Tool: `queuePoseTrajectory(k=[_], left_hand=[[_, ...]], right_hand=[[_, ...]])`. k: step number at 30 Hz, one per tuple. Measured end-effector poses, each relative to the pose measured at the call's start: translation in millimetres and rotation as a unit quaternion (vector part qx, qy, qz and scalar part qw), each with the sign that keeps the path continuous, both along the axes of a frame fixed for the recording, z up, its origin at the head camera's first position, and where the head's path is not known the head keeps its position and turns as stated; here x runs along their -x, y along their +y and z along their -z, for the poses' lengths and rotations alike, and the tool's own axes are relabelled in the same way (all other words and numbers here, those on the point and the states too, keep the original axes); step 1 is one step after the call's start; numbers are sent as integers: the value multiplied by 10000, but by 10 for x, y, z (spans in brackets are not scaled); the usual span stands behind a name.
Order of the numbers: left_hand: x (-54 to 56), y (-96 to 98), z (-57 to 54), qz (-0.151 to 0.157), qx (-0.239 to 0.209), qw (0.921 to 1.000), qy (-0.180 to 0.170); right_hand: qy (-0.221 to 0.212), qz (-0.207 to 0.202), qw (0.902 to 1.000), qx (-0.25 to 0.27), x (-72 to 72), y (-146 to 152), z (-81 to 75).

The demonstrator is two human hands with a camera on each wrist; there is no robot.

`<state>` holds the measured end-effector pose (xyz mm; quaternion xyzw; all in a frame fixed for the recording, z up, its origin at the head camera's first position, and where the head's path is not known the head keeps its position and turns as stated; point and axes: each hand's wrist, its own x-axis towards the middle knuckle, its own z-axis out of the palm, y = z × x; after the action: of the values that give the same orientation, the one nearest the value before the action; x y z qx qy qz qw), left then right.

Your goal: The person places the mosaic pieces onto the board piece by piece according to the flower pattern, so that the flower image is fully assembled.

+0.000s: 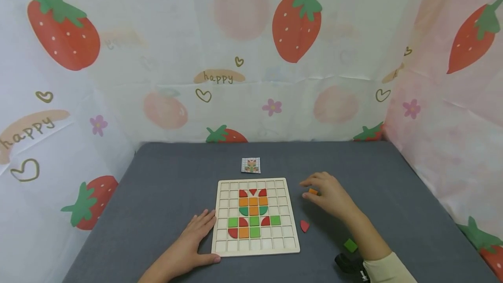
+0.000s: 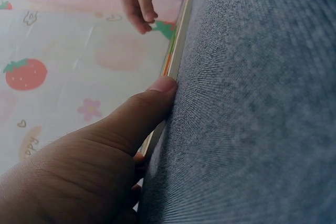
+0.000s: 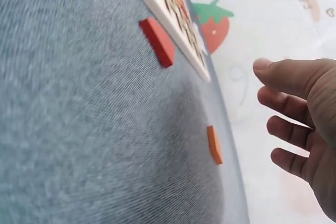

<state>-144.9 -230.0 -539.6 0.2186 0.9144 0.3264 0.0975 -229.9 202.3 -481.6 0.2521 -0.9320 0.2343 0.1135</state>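
A pale wooden grid board (image 1: 283, 241) lies on the table, with red, orange and green tiles forming a pattern in its squares. My left hand (image 1: 192, 239) rests along the board's left edge, its fingers extended and its thumb (image 2: 152, 98) at the near left corner. To the right of the board, my right hand (image 1: 328, 195) hovers with fingers loosely bent and nothing in them. Below it lies an orange square tile (image 3: 214, 145), partly hidden by the hand in the head view. Beside the board's right edge is a red curved-edge tile (image 1: 304, 226).
A small printed pattern card (image 1: 250, 165) lies behind the board. Near the right forearm are a green square tile (image 1: 350, 245) and a black object (image 1: 347, 264). Strawberry-print cloth (image 1: 251, 56) stands around the dark grey table (image 1: 169, 187).
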Motion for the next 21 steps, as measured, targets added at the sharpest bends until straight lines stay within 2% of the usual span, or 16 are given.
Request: queuePoseTrajectory(k=[7,21], left_hand=[[4,3,-7,-14,-3,10000,-55],[-13,3,-17,-1,-140,9999,-70]], right_hand=[[9,230,9997,-31,30,61,92],[-489,932,9944,-37,57,179,229]])
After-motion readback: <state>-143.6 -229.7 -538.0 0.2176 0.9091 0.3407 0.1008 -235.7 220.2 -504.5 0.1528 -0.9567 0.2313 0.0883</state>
